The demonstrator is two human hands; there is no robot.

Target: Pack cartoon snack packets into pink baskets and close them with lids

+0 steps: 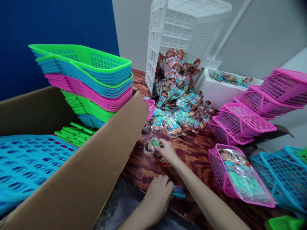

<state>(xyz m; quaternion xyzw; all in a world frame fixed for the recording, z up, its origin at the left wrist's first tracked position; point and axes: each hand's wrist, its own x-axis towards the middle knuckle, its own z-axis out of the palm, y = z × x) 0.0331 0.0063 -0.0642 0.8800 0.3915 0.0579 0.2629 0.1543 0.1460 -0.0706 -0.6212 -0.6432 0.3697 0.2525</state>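
My right hand reaches over the wooden table, its fingers pinching a clear-bagged doll-shaped packet with a green part. Just below that hand, another packet with a reddish-brown top lies on the table, partly covered by the wrist. Close to the table's front edge, my left hand has its fingers curled around blue bagged packets, which stick out on its right side. Farther back spreads a big heap of similar packets, spilling from a tipped white plastic crate.
On the left, a cardboard box holds stacked green, blue and pink baskets. A pink basket of packets stands at right, beside blue baskets. Behind it are stacked pink baskets and a white foam box with packets.
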